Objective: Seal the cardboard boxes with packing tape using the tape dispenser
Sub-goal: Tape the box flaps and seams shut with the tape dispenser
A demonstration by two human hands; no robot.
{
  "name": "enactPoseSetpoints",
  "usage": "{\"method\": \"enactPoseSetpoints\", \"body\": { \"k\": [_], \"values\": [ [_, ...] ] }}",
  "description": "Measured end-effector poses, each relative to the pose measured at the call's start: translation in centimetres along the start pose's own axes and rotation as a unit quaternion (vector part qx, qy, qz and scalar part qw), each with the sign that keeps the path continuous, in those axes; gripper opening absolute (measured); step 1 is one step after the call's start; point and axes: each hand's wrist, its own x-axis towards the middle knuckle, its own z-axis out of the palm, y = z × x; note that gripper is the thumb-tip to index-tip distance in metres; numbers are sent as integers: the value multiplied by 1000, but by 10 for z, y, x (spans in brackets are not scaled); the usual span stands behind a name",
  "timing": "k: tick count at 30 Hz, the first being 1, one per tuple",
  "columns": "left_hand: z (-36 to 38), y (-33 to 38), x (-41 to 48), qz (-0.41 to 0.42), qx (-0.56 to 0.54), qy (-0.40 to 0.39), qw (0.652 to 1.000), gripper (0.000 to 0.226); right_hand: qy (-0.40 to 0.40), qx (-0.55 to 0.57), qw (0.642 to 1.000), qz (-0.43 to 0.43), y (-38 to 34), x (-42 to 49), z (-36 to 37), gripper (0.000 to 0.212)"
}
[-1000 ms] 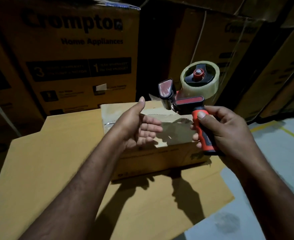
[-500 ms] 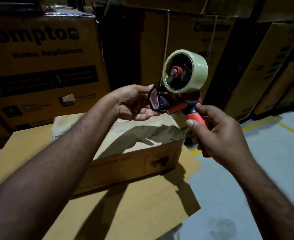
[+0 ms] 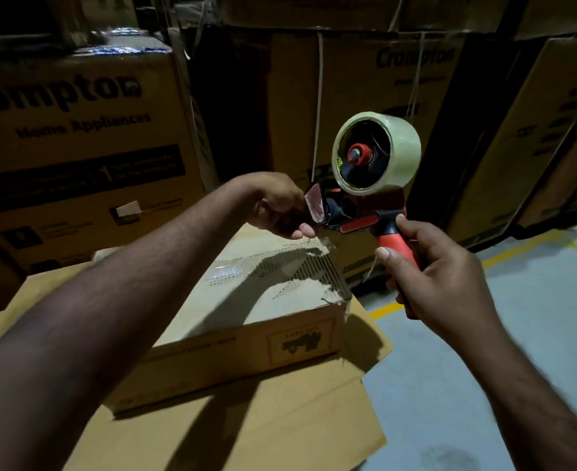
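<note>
My right hand grips the red-and-black handle of a tape dispenser, held in the air above the far right corner of a small cardboard box. A roll of clear tape sits on top of the dispenser. My left hand has its fingers curled at the dispenser's front flap, pinching at the tape end there. The box top is closed, with torn paper and a strip of old clear tape across it.
The small box rests on a large flat sheet of cardboard. Tall stacked printed cartons form a wall close behind. Grey floor with a yellow line lies to the right.
My left hand went from open over the box to curled at the dispenser's front. The dispenser was raised and turned so the roll's open side faces me.
</note>
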Motion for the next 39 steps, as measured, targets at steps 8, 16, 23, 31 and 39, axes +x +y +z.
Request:
{"method": "enactPoseSetpoints", "body": {
  "k": [8, 16, 23, 31, 39],
  "values": [
    [-5, 16, 25, 59, 116, 15, 991, 17, 62, -63, 996, -13, 1, 3, 21, 53],
    [-19, -14, 85, 107, 240, 174, 949, 11, 65, -152, 986, 5, 3, 10, 76, 50],
    [-47, -34, 118, 112, 202, 208, 950, 7, 48, -208, 977, 5, 2, 5, 92, 52],
    [-45, -40, 147, 98, 192, 184, 959, 13, 45, -220, 974, 29, -5, 3, 102, 51],
    [-43, -42, 158, 67, 212, 197, 955, 12, 25, -236, 971, 33, -10, 16, 112, 51]
  ]
}}
